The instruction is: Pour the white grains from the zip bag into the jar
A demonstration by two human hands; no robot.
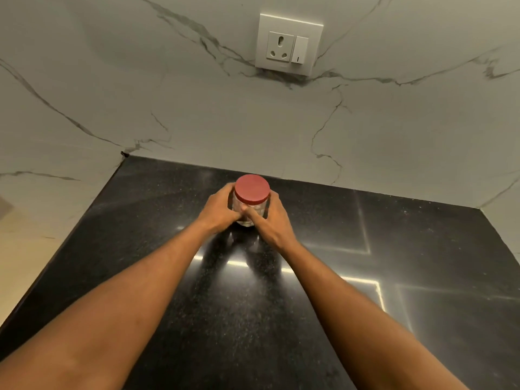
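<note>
The jar (250, 209) stood on the black table (422, 249), toward twelve o'clock near the wall, its red lid (252, 190) on. The left hand (221, 211) and right hand (271, 220) cupped its clear sides, fingers wrapped around. It looked light, rigid and smooth, probably slippery; best gripped around the body. No zip bag showed.
</note>
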